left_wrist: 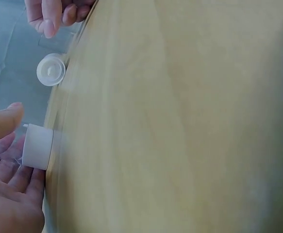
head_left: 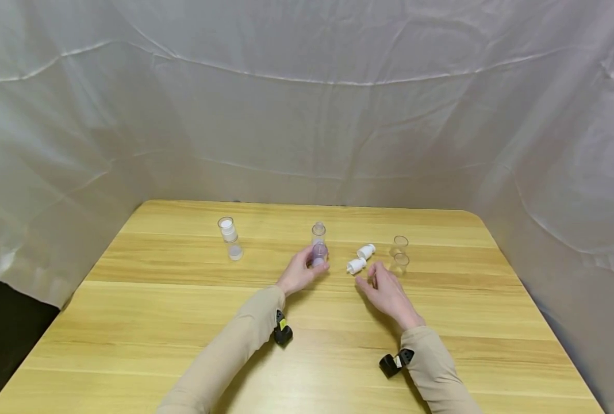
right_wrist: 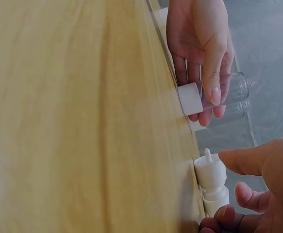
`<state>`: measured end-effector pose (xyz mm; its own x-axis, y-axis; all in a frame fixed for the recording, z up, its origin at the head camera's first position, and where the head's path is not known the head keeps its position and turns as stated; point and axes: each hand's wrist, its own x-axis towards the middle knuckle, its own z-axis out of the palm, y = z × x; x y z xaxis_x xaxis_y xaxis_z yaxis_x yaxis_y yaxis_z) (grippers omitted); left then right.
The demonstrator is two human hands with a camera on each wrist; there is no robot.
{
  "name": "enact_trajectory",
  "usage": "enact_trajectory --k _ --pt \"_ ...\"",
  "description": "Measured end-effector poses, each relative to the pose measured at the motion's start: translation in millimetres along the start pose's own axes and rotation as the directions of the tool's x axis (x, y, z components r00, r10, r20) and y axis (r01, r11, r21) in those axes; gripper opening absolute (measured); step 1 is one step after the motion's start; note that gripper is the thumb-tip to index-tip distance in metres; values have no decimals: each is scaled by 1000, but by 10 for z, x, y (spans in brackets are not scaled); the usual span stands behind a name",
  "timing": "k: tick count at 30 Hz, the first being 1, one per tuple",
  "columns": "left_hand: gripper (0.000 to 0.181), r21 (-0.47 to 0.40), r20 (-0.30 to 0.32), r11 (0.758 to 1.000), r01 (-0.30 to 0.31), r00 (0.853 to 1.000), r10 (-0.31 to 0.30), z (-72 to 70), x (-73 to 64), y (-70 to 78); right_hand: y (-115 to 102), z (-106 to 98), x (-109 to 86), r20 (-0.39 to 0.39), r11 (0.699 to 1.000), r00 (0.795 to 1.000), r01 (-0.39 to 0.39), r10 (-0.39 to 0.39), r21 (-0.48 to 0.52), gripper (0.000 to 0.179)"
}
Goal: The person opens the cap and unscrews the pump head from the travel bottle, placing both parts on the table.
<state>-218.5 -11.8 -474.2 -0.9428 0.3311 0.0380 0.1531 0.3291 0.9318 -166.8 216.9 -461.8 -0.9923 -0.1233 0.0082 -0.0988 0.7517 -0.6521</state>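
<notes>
- Edges first: the worktop is wood grain with rounded back corners, and pale grey curtain hangs round the back and both sides. Everything small stands on the far half, well in from the left and right edges.
- Room to move: there's a wide stretch of wood between the left-hand tall bottle and the middle group, and another from the clear cups out to the right edge. Between the two forearms it's plain wood grain too.
- Left hand: grip is clamped, thumb and fingers round a clear bottle near the middle of the worktop. It's upright, white bottom section down by the wood; can't tell if it's actually touching.
- A second clear bottle stands upright just behind that one, also see-through up top with white at its base.
- Right hand: grip is apart, thumb and fingers spread next to the two white pump tops. Thumb tip is super close to one, can't tell if it's in contact.
- Those pump tops lie on their sides, one just behind the other, between the held bottle and the cups.
- Cups: two, see-through, one behind the other, wood showing through the walls.
- Tall bottle: white pump part inside its clear upper section, clear body below.
</notes>
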Motion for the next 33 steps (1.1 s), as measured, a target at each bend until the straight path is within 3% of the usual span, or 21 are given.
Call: enact_trajectory --k 7,16,21,23,24,25,26,27,29,30,31,32,33 --pt "53 -20 -26 1000 14 1000 -14 -5 24 -21 2 19 12 4 1000 1000 -6 6 -3 25" --pt "72 -150 -46 988 37 998 -45 -58 -86 -9 -10 3 -6 22 1000 1000 -13 13 2 26" --pt "69 -138 -129 990 -7 992 -11 -165 -260 38 -4 -8 -15 12 1000 1000 7 -7 -3 24" --pt "63 -102 -212 993 -64 976 41 -230 -332 55 0 -9 -21 -5 1000 1000 18 -18 -1 22" --pt "59 -75 -272 991 -107 959 83 -268 -363 57 1 -10 -26 -17 1000 999 27 -27 2 21" --pt "55 -48 -343 987 -156 930 130 -312 -389 59 0 -12 -29 -31 999 999 35 -35 3 18" --pt "50 -10 -420 978 -207 889 184 -359 -410 55 0 -14 -36 -45 999 998 43 -42 8 17" --pt "45 32 -497 967 -251 836 233 -412 -427 51 -1 -16 -41 -60 999 997 52 -51 16 15" --pt "40 119 -634 940 -320 704 320 -531 -444 35 -3 -19 -48 -87 997 994 73 -70 29 11" --pt "40 157 -688 930 -333 638 345 -594 -447 25 -6 -20 -52 -96 996 992 85 -81 40 9" --pt "42 184 -732 925 -334 581 355 -660 -452 18 -8 -20 -55 -105 994 990 99 -93 50 7" --pt "46 200 -766 927 -318 539 350 -727 -455 8 -10 -17 -57 -115 992 988 113 -106 62 5" --pt "51 202 -795 932 -300 507 335 -794 -458 -4 -10 -15 -57 -127 988 984 133 -123 73 4"
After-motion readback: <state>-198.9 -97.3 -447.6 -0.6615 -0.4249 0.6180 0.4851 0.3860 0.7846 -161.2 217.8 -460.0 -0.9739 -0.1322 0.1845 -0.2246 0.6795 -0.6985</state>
